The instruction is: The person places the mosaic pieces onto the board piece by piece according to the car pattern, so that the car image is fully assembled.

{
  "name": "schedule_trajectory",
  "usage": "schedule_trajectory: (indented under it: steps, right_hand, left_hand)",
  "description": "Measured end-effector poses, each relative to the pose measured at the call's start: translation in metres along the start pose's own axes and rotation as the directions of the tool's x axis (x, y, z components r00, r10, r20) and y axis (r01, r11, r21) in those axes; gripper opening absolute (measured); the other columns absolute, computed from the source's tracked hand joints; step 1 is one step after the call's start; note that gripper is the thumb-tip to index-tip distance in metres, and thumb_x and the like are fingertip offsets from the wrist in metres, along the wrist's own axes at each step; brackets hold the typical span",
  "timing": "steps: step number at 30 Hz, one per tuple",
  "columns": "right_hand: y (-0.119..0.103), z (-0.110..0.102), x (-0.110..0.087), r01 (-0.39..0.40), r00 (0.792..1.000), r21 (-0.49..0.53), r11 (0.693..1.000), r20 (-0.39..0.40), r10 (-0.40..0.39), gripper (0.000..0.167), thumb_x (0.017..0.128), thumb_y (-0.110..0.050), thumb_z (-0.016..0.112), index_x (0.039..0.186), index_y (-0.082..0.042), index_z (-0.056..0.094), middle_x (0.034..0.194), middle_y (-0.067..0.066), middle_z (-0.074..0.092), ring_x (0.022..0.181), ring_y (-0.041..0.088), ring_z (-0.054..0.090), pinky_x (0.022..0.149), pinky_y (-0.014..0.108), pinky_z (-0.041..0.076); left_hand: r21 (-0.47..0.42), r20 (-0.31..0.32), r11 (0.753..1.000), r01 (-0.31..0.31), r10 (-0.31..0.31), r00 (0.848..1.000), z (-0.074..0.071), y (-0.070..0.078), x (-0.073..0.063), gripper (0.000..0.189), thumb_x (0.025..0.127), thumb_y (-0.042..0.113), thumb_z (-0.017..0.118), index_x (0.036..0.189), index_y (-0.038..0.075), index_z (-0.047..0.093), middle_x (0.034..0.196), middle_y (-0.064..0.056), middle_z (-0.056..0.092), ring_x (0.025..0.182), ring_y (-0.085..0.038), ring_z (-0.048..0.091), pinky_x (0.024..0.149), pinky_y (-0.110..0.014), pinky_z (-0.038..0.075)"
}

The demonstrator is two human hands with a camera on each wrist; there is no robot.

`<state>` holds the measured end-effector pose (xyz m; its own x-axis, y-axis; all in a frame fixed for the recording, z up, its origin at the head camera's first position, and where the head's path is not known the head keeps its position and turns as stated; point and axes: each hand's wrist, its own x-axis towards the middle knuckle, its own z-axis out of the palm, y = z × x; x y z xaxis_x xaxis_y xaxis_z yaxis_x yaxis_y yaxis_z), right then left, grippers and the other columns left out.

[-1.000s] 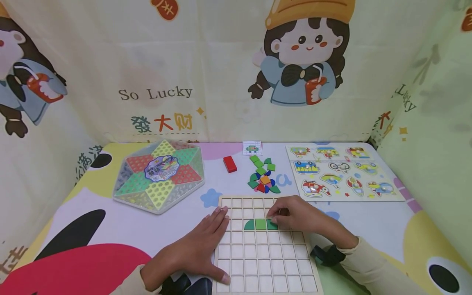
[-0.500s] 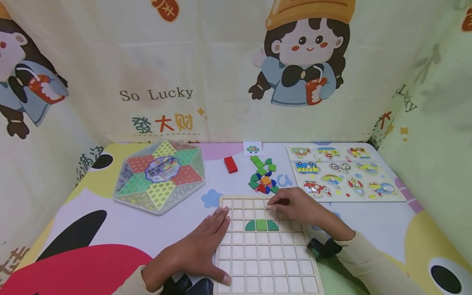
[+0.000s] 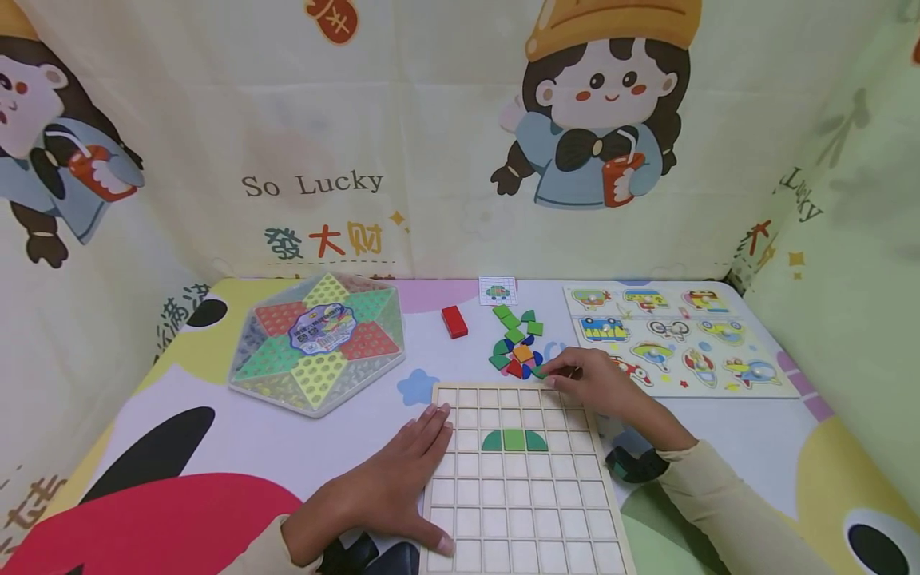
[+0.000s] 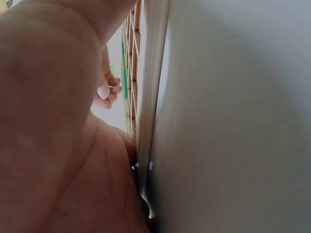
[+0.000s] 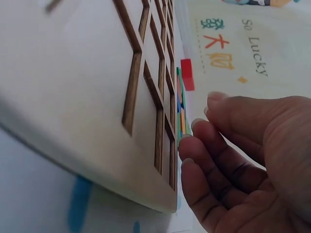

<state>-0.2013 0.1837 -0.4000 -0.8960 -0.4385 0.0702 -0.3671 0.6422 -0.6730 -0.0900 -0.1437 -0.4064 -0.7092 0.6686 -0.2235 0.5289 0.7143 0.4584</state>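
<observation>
A wooden grid board (image 3: 474, 521) lies flat in front of me. In one of its rows sit a green square (image 3: 513, 440) and a green quarter-circle on either side of it. My left hand (image 3: 391, 471) rests spread along the board's left edge, fingers straight and thumb on the frame near the bottom. Beyond the board's top edge, my right hand (image 3: 600, 387) has its fingertips right at a green quarter-circle piece (image 3: 538, 372) at the pile's right side. The right wrist view shows that hand's fingers (image 5: 192, 148) bent loosely, the thumb apart from them.
Loose green, blue, red and orange pieces (image 3: 522, 353) lie behind the board. A small pattern card (image 3: 498, 291) and a red block (image 3: 454, 322) are further back. A hexagonal game box (image 3: 269, 379) stands left, a vehicle picture board (image 3: 747, 385) right.
My right hand has left the green quarter-circle in the grid and moved away from me, past the board's top edge to the loose pieces. The left hand stays on the board.
</observation>
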Motion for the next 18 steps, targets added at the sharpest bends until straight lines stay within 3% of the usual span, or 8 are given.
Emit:
schedule_trajectory:
  steps: [8, 18]
  right_hand:
    - [0.006, -0.001, 0.005, -0.009, 1.000, -0.009, 1.000, -0.020, 0.009, 0.014, 0.091, -0.006, 0.069, 0.103, -0.006, 0.074, 0.092, -0.001, 0.064, 0.083, 0.016, 0.058, 0.075, 0.031, 0.052]
    - [0.009, -0.001, 0.015, 0.022, 0.998, -0.053, 0.998, 0.051, -0.019, 0.017, 0.091, -0.006, 0.068, 0.107, -0.003, 0.073, 0.103, 0.003, 0.064, 0.083, 0.017, 0.056, 0.074, 0.034, 0.051]
  left_hand:
    - [0.007, 0.009, 1.000, -0.003, 0.003, 1.000, 0.000, 0.000, 0.001, 0.125, 0.070, 0.079, 0.064, 0.156, 0.004, 0.013, 0.163, -0.007, -0.005, 0.147, -0.025, -0.009, 0.115, -0.051, 0.010]
    - [0.003, 0.012, 1.000, 0.002, -0.003, 1.000, 0.001, -0.001, 0.001, 0.125, 0.069, 0.080, 0.063, 0.156, 0.005, 0.012, 0.163, -0.006, -0.007, 0.147, -0.024, -0.010, 0.115, -0.051, 0.010]
